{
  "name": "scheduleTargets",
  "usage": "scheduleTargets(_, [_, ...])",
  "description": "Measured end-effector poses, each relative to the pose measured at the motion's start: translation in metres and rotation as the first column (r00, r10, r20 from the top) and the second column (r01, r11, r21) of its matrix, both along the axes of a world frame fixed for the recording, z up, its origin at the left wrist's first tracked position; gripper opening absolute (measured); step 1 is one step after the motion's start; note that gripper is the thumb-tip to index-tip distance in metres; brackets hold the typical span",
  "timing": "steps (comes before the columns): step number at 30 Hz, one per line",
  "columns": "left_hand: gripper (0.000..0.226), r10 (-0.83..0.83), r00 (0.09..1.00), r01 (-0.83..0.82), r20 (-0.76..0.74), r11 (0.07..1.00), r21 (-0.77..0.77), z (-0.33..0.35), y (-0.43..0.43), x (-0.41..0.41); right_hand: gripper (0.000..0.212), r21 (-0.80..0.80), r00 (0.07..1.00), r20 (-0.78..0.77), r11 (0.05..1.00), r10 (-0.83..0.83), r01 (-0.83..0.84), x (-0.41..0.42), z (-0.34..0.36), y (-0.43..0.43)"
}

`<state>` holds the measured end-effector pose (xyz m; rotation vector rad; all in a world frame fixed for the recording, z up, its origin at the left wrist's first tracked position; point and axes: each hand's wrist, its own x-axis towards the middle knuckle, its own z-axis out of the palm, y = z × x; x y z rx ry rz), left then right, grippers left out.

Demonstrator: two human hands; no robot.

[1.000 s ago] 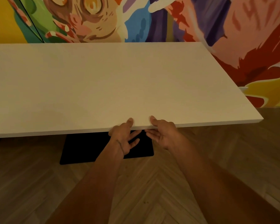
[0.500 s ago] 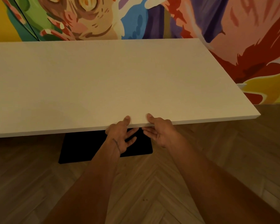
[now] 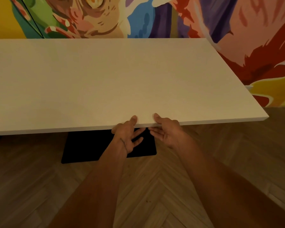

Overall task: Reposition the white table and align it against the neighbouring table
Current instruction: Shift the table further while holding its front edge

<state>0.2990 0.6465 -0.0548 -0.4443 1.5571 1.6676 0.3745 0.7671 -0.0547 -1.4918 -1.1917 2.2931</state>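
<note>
Against the near long edge of the white tabletop [image 3: 122, 76], just above the black base plate [image 3: 92, 147]: left hand [image 3: 127, 135] and right hand [image 3: 167, 130] side by side, close together, thumbs laid flat on the top surface, fingers spread loosely below the edge and not curled tight. More a pinch-and-press than a firm clamp; whether the fingers actually touch the underside cannot be told. Compared with a second ago, same hold at the same spot on the edge, but less of the painted mural [image 3: 138, 17] showing above the far edge, and the right corner sitting a little closer to centre in the head view. Probably a small push or slide toward the mural wall, though a shift of the head alone could explain it. Far edge now lying close along the mural, near edge running slightly skewed over the herringbone wood floor [image 3: 155, 195]. No neighbouring table anywhere in view; tabletop's left end cut off by the frame, so any seam there hidden. Judged mid-adjustment: position roughly set, alignment unconfirmed. Likely need next: a look to the left and a sideways nudge.
</note>
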Motion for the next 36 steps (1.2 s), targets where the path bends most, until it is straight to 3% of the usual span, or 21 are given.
scheduleTargets(8, [0.043,-0.193,0.981,0.193,-0.01,0.981,0.006,0.012,-0.027,0.002,0.041,0.054,0.998,0.046,0.998,0.033,-0.035,0.007,0.007,-0.009])
scheduleTargets(13, [0.028,-0.06,0.998,0.06,-0.007,0.994,0.096,0.003,-0.084,-0.017,0.03,0.028,0.992,0.079,0.994,0.1,-0.102,0.006,0.006,-0.041])
scheduleTargets(18, [0.031,-0.055,0.998,0.053,0.01,0.989,0.138,0.009,-0.14,-0.048,0.029,-0.035,0.974,0.065,0.976,0.218,-0.216,-0.029,0.016,-0.109])
scheduleTargets(24, [0.044,0.004,0.999,-0.009,0.04,0.993,0.118,0.011,-0.186,-0.08,0.022,-0.1,0.97,0.046,0.967,0.238,-0.233,-0.073,0.03,-0.171])
scheduleTargets(27, [0.038,0.041,0.998,-0.046,0.049,0.993,0.109,0.014,-0.206,-0.093,0.029,-0.111,0.972,0.061,0.969,0.228,-0.22,-0.091,0.036,-0.184])
scheduleTargets(31, [0.03,0.124,0.99,-0.128,0.061,0.989,0.074,0.021,-0.226,-0.119,0.055,-0.134,0.971,0.113,0.972,0.21,-0.194,-0.114,0.042,-0.191])
scheduleTargets(36, [0.037,0.221,0.972,-0.225,0.08,0.974,0.039,0.018,-0.232,-0.165,0.061,-0.136,0.979,0.138,0.982,0.147,-0.128,-0.147,0.028,-0.205])
